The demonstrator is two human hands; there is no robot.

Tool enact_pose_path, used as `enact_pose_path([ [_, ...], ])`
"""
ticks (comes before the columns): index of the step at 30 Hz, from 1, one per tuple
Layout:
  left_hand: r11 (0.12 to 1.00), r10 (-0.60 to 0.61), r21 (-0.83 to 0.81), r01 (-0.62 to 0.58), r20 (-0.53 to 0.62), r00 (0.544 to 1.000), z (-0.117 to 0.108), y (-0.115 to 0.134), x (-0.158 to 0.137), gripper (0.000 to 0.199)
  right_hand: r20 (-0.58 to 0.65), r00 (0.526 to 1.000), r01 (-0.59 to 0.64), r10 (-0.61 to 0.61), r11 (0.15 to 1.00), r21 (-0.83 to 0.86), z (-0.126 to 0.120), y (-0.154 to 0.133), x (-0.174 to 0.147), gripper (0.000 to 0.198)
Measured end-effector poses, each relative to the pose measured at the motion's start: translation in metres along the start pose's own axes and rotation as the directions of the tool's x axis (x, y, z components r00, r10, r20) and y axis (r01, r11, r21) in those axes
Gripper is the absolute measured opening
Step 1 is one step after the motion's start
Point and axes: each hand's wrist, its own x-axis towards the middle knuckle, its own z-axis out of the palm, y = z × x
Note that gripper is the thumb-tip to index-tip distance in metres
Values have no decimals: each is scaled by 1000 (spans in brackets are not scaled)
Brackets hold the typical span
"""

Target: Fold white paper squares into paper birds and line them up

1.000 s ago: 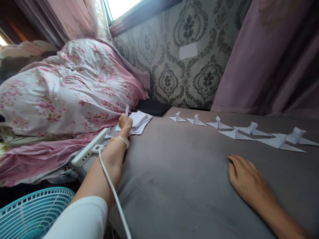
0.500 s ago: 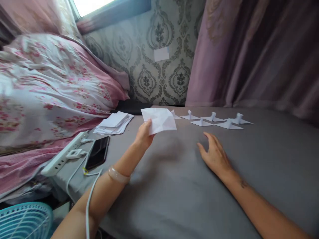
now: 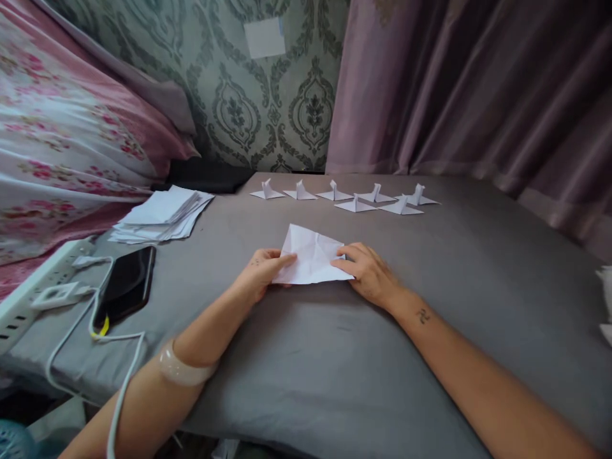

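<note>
A white sheet of paper (image 3: 313, 258) with crease lines is held just over the grey-covered surface (image 3: 306, 357). My left hand (image 3: 264, 271) pinches its left edge, thumb on top and fingers underneath. At the right edge my right hand (image 3: 368, 271) grips the sheet, its fingertips lying over the paper's corner. Beyond the hands stand several folded white paper figures (image 3: 355, 204) in two uneven rows, each with flat pointed sides and an upright middle.
To the left lies a stack of white paper sheets (image 3: 160, 213). Nearer are a black phone (image 3: 127, 284), a white power strip (image 3: 45, 287) and a white cable (image 3: 125, 382) crossing my left forearm. A dark flat item (image 3: 210, 175) rests by the patterned wall.
The paper has come down and nearer in my left hand. My right hand, formerly apart and holding nothing, now grips its right edge. The view has tilted down and turned right.
</note>
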Motion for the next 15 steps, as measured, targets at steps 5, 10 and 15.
enact_pose_path([
  [5, 744, -53, 667, 36, 5, 999, -22, 13, -3, 30, 116, 993, -17, 9, 998, 67, -8, -3, 0, 45],
  [10, 404, 353, 886, -226, 77, 932, -35, 19, -2, 10, 123, 989, -111, 83, 962, 248, -9, -5, 2, 26],
  [15, 372, 233, 769, -519, 464, 855, -44, 21, -8, 43, 103, 956, -294, 276, 884, 362, -4, -9, 6, 23],
])
